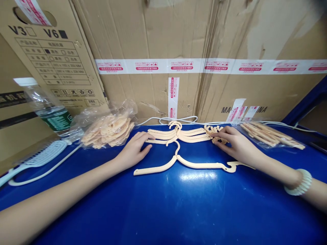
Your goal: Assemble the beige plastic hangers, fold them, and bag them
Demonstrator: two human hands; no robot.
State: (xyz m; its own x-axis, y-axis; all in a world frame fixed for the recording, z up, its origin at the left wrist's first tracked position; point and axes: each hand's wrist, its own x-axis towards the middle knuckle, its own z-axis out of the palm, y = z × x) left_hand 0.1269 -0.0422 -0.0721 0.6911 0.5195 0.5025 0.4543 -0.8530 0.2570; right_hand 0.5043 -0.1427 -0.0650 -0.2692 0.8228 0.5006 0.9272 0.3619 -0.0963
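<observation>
On the blue table lies a cream plastic clothes hanger [200, 165], its two arms spread and a notched end piece [230, 167] at its right end. Behind it, several similar hangers [194, 137] are stacked with their hooks together. My left hand [135, 148] rests by the left ends of the stack, thumb apart, fingertips at the nearest hanger arm. My right hand [238, 144] reaches to a pile of small curved end pieces [214, 129] beside the stack, with thumb and fingers around some of them. Its fingertips are partly hidden among the pieces.
A clear bag of cream parts [112, 129] lies at the left, near a water bottle [55, 115] and a pale hairbrush [46, 154]. Another bag holds long hanger arms [270, 134] at the right. Cardboard boxes [153, 92] stand behind; a white cable [150, 119] runs along them.
</observation>
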